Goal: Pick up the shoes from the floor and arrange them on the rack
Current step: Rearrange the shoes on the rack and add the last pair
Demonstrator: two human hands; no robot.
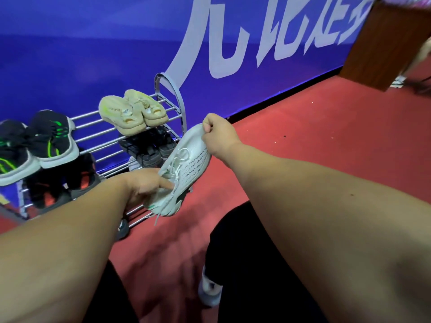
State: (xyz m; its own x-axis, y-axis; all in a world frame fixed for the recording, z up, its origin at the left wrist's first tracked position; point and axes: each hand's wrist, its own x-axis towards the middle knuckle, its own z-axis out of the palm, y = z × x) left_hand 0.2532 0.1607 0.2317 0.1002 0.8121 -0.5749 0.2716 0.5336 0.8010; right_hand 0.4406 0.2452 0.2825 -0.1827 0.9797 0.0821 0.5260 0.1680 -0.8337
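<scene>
While I crouch over the red carpet floor, I have the white sneaker up in the air between both hands, just in front of the right end of the metal rack and not resting on any of its bars. My right grip pinches the heel collar, fingers curled tight on the rim, so the heel sits high and to the right. My left grip holds the front part lower down: one digit lies flat across the upper beside the laces, and the others go behind the shoe where I cannot see them. The sneaker hangs tilted, toe down and to the left, its laces and dotted side turned towards me, with a loose lace end dangling below the toe. On the top tier of the rack a beige pair sits near the right end, and a black pair with green stripes sits well to the left. Below them, on the lower tier, are a dark pair and a black pair with red patches. Behind the rack runs a blue wall with large white lettering, and a brown wooden cabinet stands at the far right
</scene>
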